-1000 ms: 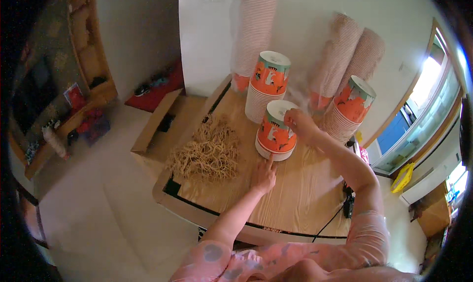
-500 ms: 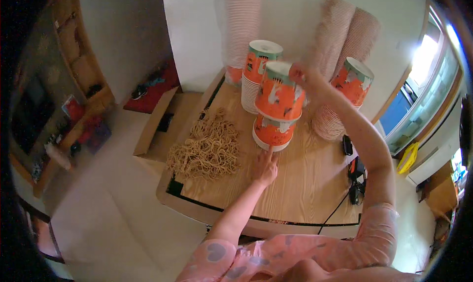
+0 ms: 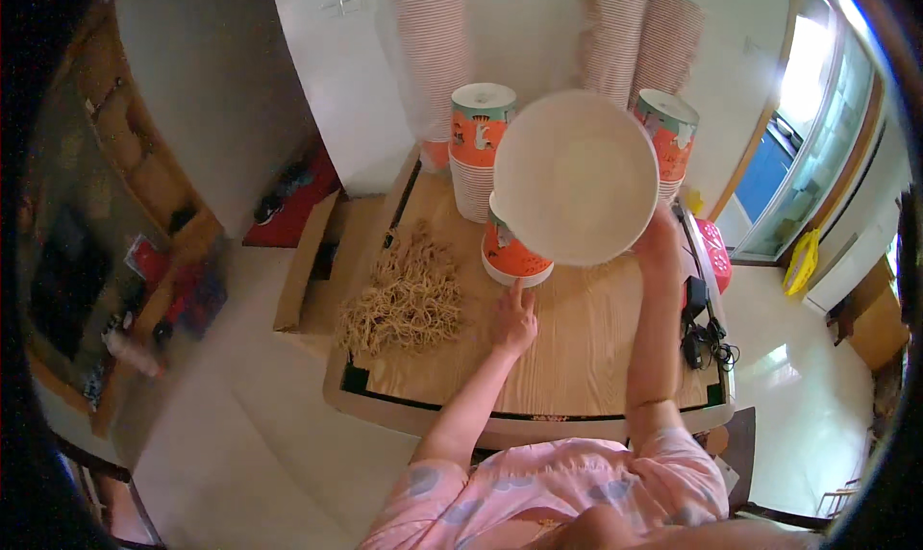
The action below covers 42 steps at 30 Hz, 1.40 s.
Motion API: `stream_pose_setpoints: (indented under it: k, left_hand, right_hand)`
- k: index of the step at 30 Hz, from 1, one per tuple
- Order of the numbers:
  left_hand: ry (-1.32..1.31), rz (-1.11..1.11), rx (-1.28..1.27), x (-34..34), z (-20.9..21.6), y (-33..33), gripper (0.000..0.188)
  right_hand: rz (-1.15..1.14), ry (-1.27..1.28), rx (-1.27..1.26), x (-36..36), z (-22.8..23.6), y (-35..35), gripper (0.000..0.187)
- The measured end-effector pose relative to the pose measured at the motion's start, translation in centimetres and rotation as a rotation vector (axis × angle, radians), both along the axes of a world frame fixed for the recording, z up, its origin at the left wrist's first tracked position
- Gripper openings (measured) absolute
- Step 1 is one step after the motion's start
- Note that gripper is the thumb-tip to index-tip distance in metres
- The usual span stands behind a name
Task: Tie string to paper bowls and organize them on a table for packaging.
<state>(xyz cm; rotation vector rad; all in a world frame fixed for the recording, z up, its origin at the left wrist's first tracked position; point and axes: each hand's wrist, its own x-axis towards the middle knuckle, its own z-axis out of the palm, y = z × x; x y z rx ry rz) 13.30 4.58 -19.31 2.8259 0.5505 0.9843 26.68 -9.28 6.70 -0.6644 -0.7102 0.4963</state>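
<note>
My right hand (image 3: pixel 659 242) grips a large paper bucket (image 3: pixel 577 180) by its side, raised above the table. Its pale round mouth faces me and its inside looks bare. Below and left of it, an orange paper bucket (image 3: pixel 516 262) stands upside down on the table, partly hidden by the raised one. My left hand (image 3: pixel 516 324) has its index finger stretched to that bucket's white rim, the other fingers loosely bent. A tangled heap of thin tan loops, like rubber bands (image 3: pixel 404 305), lies to the left.
Behind stand an orange-topped bucket stack (image 3: pixel 476 185), another such stack (image 3: pixel 668 132) and tall columns of nested buckets (image 3: pixel 430 60) along the wall. A cardboard box (image 3: pixel 312 271) adjoins the table's left side. Black adapters with cables (image 3: pixel 697 334) lie at the right edge.
The bucket at my right hand has come off the top of the orange one and swung toward me, mouth now facing me. My left hand stays by the lower bucket's rim.
</note>
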Motion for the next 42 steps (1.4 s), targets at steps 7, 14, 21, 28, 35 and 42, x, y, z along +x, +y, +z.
stream_pose_setpoints:
  k: [7,14,21,28,35,42]
  left_hand:
    - [0.043,-0.018,-0.053,0.0,0.5,-0.2,0.048]
    - [-0.410,-0.406,-1.032,-5.4,9.3,-1.8,0.043]
    - [-0.419,-0.245,-1.143,-12.4,11.6,-1.3,0.020]
    - [-0.510,-0.399,-0.208,-12.7,17.9,-4.3,0.030]
    - [-0.435,-0.354,-0.014,-12.9,19.2,-5.3,0.029]
    - [-0.475,-0.315,-0.126,-13.2,18.2,-5.3,0.030]
  right_hand:
    - [0.186,0.423,0.109,-0.6,-10.8,-0.9,0.035]
    - [-0.101,0.338,-0.140,-7.8,-12.2,-5.9,0.009]
    - [-0.129,0.173,-0.170,-10.7,-14.0,-11.2,0.008]
    - [-0.136,0.057,-0.458,-10.7,-14.1,-12.1,0.025]
    - [-0.159,-0.075,-0.495,-10.2,-12.5,-9.1,0.032]
    - [-0.136,-0.027,-0.397,-10.6,-14.1,-8.7,0.028]
